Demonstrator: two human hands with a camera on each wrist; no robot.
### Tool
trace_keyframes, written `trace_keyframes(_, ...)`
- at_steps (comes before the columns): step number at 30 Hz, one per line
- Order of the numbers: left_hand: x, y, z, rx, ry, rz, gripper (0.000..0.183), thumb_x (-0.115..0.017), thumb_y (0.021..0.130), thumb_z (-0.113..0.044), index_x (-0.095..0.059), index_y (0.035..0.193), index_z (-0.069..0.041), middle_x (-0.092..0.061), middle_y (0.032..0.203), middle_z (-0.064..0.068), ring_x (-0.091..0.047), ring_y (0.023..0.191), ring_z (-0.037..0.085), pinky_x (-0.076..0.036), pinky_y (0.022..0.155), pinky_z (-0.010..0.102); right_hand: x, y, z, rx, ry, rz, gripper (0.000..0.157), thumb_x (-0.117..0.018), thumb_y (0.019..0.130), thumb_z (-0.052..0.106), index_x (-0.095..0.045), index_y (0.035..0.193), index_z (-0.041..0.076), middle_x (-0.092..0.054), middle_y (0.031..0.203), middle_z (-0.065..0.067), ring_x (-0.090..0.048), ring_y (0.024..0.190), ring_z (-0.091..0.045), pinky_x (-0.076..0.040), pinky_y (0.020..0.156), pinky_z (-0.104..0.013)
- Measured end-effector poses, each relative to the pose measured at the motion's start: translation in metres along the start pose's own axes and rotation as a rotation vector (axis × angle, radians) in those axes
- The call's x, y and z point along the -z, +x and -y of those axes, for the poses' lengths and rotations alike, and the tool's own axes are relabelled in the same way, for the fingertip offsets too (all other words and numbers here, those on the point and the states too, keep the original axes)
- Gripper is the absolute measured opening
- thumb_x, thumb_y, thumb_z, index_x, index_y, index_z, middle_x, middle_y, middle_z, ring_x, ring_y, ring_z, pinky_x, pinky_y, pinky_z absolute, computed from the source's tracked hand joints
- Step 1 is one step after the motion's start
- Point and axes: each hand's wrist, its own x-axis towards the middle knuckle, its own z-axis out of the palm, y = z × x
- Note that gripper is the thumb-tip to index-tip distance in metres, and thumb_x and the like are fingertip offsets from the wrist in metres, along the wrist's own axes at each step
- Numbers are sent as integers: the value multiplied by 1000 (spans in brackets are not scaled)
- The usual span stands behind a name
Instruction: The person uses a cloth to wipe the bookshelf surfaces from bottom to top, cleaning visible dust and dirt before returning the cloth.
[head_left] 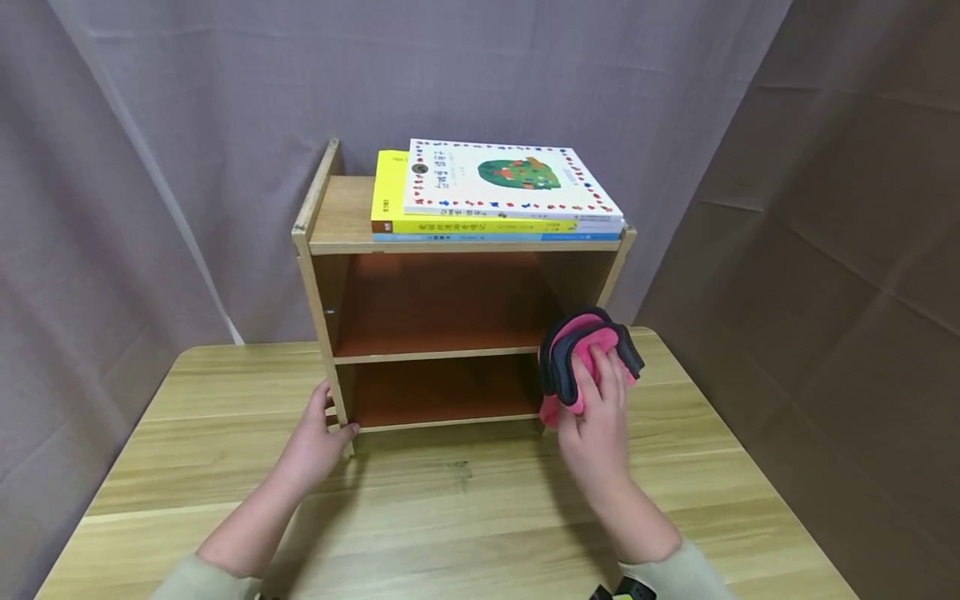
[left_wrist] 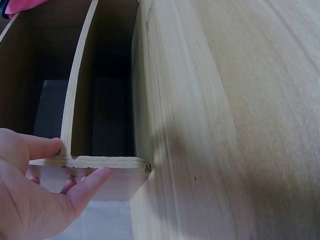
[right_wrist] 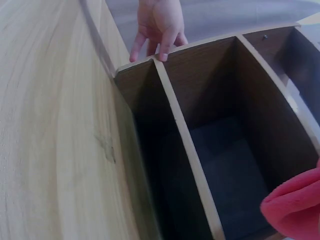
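A small wooden shelf [head_left: 435,357] stands on a wood-grain table, its lower compartments facing me. My left hand [head_left: 313,446] grips the lower left side panel, thumb at the front edge and the other fingers on the outer face. In the left wrist view the same hand [left_wrist: 42,185] straddles that panel's edge beside the lower board. My right hand [head_left: 600,425] holds a bunched pink cloth with dark edging [head_left: 564,358] at the right side panel, hiding part of it. A fuzzy pink fold of the cloth [right_wrist: 295,205] shows in the right wrist view.
On the shelf top lie stacked books: a white one [head_left: 457,179] over a yellow one [head_left: 390,187], with blue spines beneath. Grey curtain [head_left: 247,167] hangs behind and brown cloth [head_left: 840,250] at the right. The table [head_left: 450,533] extends in front of the shelf.
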Motion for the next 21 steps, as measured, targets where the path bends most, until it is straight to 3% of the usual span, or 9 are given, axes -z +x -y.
trace_keyframes(8, 0, 1, 1, 18, 9, -2, 78, -59, 94, -1, -15, 156, -16, -36, 144, 25, -48, 125, 45, -54, 84, 41, -19, -6, 2, -30, 99, -28, 49, -60, 89, 0, -58, 137, 9, -36, 154, -15, -15, 148, -39, -33, 110, -59)
trace_keyframes(13, 1, 1, 1, 16, -3, 1, 78, -60, 95, -1, -15, 157, -16, -34, 145, 26, -48, 125, 45, -54, 83, 39, -32, -9, 6, -23, 101, -8, 38, -56, 100, 23, -59, 136, 10, -36, 155, -15, -9, 149, -40, -22, 115, -60)
trace_keyframes(16, 2, 1, 2, 11, -10, 4, 79, -61, 94, -1, -14, 157, -15, -34, 145, 27, -48, 126, 45, -54, 83, 40, -39, -9, 11, 27, 79, 14, 45, -44, 104, 39, -61, 133, 9, -39, 153, -16, -14, 148, -43, -16, 117, -60)
trace_keyframes(19, 2, 1, 3, 9, -10, 8, 81, -62, 94, -2, -14, 157, -16, -32, 146, 28, -47, 127, 46, -55, 85, 42, -45, -7, 17, 76, 63, 29, 48, -39, 105, 43, -61, 131, 10, -41, 153, -13, -18, 147, -42, -13, 117, -60)
trace_keyframes(21, 2, 1, 4, 7, -7, 10, 83, -64, 93, -2, -14, 157, -16, -32, 147, 28, -46, 127, 47, -55, 86, 45, -48, -5, 21, 106, 60, 28, 42, -43, 104, 38, -61, 131, 10, -41, 152, -12, -19, 147, -41, -12, 117, -60)
